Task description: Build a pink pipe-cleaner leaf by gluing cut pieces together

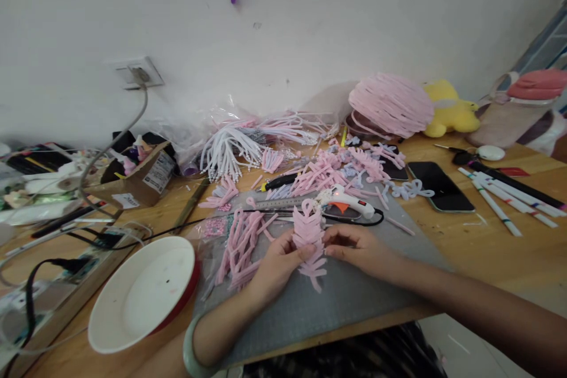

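A pink fuzzy piece (309, 230), shaped like a feather with a loop at its top, is held upright above the grey mat (345, 301). My left hand (283, 257) grips it from the left, the thumb lying across its front. At its right edge, my right hand (354, 248) pinches the fuzzy strands between thumb and fingers. Just behind stands a white glue gun (354, 202) with a small red light. Pink twisted pipe-cleaner pieces (241, 242) lie left of my left hand. A metal ruler (274, 203) rests behind them.
A white round bowl (144, 295) sits at the left, near a power strip and cables. Pink and white pipe cleaners (233, 150) are heaped at the back. A black phone (440, 186), white sticks (509, 198) and a yellow plush toy (452, 109) are at the right.
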A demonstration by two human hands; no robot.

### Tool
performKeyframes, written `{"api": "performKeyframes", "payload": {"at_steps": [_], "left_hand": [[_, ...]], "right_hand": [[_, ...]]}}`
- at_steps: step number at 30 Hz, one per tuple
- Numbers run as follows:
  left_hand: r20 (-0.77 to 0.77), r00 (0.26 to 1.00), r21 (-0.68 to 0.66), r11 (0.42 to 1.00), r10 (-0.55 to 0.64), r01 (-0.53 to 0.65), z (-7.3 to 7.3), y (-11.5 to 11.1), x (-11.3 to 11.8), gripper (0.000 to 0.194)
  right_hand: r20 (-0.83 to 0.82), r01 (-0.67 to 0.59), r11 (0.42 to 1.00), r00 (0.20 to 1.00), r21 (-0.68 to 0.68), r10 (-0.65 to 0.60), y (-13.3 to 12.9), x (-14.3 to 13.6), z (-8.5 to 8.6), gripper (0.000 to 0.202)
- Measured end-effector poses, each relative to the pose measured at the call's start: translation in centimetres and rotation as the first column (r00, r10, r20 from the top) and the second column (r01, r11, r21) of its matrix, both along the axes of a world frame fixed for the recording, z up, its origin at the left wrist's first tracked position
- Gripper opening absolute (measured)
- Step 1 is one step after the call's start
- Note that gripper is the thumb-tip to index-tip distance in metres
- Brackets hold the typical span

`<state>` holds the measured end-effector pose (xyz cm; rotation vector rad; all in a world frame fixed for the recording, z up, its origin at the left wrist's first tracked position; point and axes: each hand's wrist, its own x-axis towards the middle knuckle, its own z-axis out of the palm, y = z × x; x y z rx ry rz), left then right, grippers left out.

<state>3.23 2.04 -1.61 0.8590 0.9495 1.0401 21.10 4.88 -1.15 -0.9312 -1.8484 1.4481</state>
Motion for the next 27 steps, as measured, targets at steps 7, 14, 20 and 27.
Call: {"api": "performKeyframes", "payload": {"at_steps": [7,14,20,27], "left_hand": [[-0.009,0.999,0.014,0.999,-0.049,0.049,0.5,-0.3,0.2,0.036],[0.003,0.997,-0.054,0.996,-0.076,0.076,0.4,-0.3,0.1,0.038],[0.044,0.997,-0.075,0.995,-0.063,0.066,0.4,-0.3,0.0,0.033],[0.011,0.984,-0.079,0.98,-0.18,0.181,0.4,-0.3,-0.1,0.037]], "right_hand": [[-0.046,-0.017,0.999,0.999,-0.047,0.014,-0.3,-0.2,-0.7,0.025],[0.023,-0.019,0.997,1.0,0.078,0.017,-0.3,0.0,-0.4,0.026],[0.077,-0.079,0.969,0.995,0.232,0.062,-0.2,0.1,0.3,0.026],[0.037,-0.281,0.959,0.959,0.034,0.279,0.0,0.5,0.0,0.032]]}}
